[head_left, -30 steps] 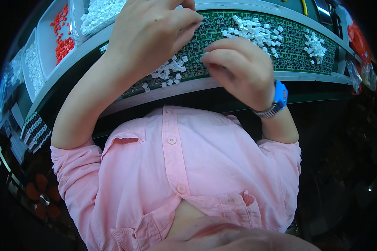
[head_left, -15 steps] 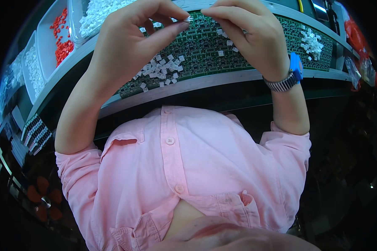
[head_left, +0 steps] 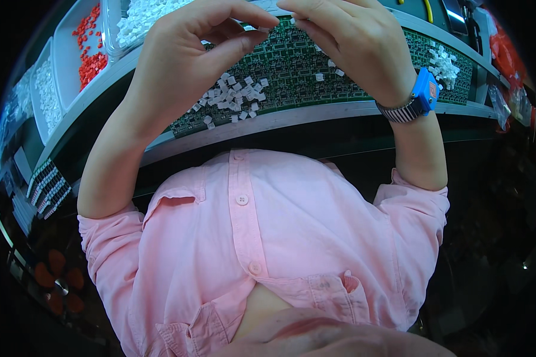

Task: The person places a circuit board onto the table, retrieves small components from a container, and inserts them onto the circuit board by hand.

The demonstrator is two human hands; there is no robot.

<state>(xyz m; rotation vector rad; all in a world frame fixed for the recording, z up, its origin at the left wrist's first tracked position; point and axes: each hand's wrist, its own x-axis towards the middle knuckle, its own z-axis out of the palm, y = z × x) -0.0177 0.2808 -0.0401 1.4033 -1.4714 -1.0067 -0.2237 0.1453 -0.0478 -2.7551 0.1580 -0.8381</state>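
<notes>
My left hand (head_left: 187, 59) is raised over a panel of green circuit boards (head_left: 298, 77). Its thumb and forefinger pinch a small white connector (head_left: 264, 29), mostly covered by the fingertips. Close to those fingertips, my right hand (head_left: 366, 50) bends its fingers inward in a closed pinch; whatever lies between them is hidden. On that wrist is a blue wrist strap with a metal band (head_left: 424, 95). Below my left hand, a heap of white connectors (head_left: 235, 95) rests on the boards. A few loose white connectors (head_left: 320, 77) lie under the right hand.
Another pile of white connectors (head_left: 443, 66) sits on the panel's right end. At the upper left stand a tray of red parts (head_left: 71, 65) and a clear box of white parts (head_left: 146, 21). A metal rail (head_left: 280, 121) edges the bench. Red plastic bags (head_left: 506, 50) hang far right.
My right hand has moved a little up and left, bringing its fingertips nearer to the left ones. The left hand keeps its pinch and has shifted only slightly.
</notes>
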